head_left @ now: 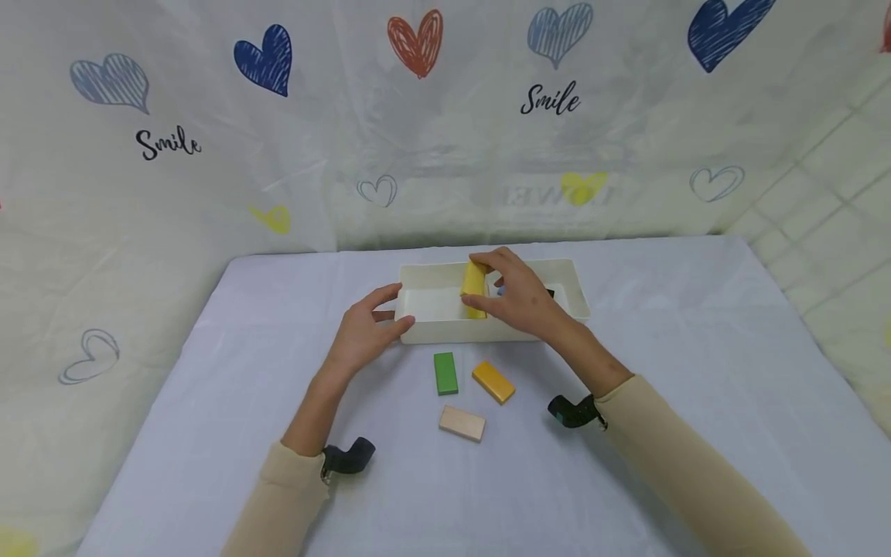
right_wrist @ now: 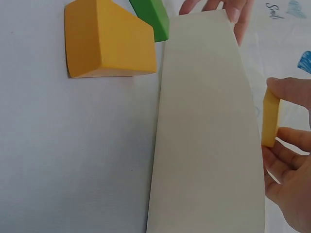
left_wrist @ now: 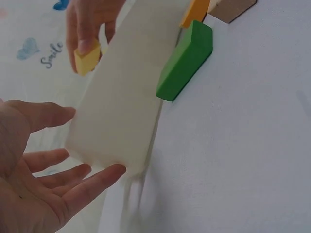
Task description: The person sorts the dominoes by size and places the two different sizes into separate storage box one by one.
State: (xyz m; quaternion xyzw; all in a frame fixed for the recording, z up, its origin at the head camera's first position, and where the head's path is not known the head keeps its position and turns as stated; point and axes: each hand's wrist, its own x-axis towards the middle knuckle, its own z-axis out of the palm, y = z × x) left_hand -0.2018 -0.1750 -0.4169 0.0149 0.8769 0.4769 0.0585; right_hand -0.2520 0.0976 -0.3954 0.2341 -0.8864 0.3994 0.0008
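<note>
A long white box [head_left: 445, 333] stands lengthwise across the table. Over its middle my right hand [head_left: 518, 298] pinches a yellow block [head_left: 475, 277] between thumb and fingers. The same yellow block [right_wrist: 270, 119] shows upright in the right wrist view, above the box wall. My left hand [head_left: 365, 329] is at the box's left end, its spread fingers touching the end wall in the left wrist view. Inside the box, partly hidden by the right hand, are a bluish thing [head_left: 500, 291] and a black one [head_left: 551, 293]; their kinds cannot be made out.
In front of the box lie a green block [head_left: 446, 374], an orange-yellow block [head_left: 493, 382] and a plain wooden block [head_left: 462, 423]. A white cloth covers the table [head_left: 418, 503]. Behind it hangs a white curtain [head_left: 459, 139] printed with hearts.
</note>
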